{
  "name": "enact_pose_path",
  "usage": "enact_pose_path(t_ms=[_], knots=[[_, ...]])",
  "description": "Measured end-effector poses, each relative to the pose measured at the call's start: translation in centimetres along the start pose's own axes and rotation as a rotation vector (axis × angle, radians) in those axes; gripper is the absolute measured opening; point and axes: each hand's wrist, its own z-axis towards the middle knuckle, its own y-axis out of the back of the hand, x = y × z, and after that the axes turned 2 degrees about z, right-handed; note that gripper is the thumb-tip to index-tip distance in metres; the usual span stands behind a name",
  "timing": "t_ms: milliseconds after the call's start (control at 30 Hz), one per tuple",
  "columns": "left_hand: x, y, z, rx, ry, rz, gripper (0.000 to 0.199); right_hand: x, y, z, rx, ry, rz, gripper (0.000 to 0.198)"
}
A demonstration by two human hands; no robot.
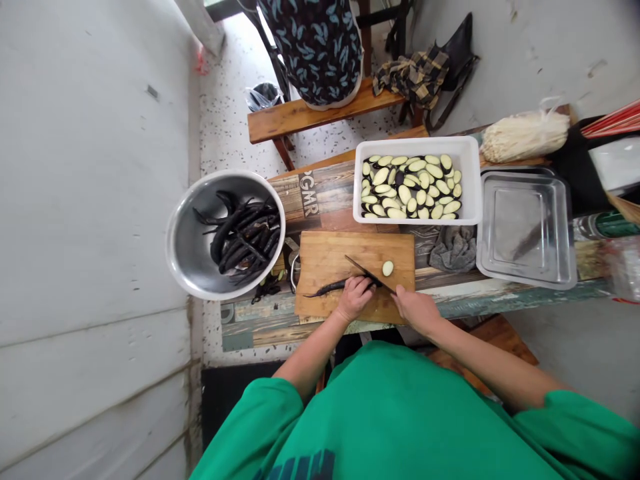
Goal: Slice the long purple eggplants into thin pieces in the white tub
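Note:
A long dark eggplant [327, 288] lies across the wooden cutting board [320, 250]. My left hand [356, 297] is closed over its right part, pressing it to the board. In my right hand [415, 309] is the handle of a knife [361, 268], whose blade slants up and left over the eggplant, close to my left fingers. One pale eggplant slice [387, 268] lies flat just right of the blade. Beyond the board, a white plastic tub [470, 180] holds many oval slices with dark skin edges. To the left, a large metal bowl [183, 247] contains whole eggplants [245, 233].
Right of the board are a grey cloth [453, 249] and a clear plastic container [525, 227]. Dark trimmings [267, 287] lie between bowl and board. A bundle of pale thin strands [525, 135] sits at the back right. Across the table, a person in patterned clothing [315, 50] sits on a bench [325, 120].

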Motion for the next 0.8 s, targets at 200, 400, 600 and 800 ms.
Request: enact_pose_path(t_ms=[200,400,600,800], knots=[[0.0,0.2,-0.2,-0.061,0.034,-0.010,0.014,-1.0,0.2,-2.6,-0.086,0.013,-0.027,0.033],[0.2,0.1,-0.4,-0.075,0.027,-0.062,0.014,-3.8,0.2,-6.6,-0.026,0.076,-0.132,0.026],[0.2,-0.1,-0.6,-0.090,0.006,-0.093,0.015,-2.2,1.1,-4.0,0.070,0.048,-0.076,0.030],[0.2,0.9,-0.5,-0.022,0.040,-0.075,0.020,0.7,0.5,0.9,0.010,0.005,-0.006,0.034]])
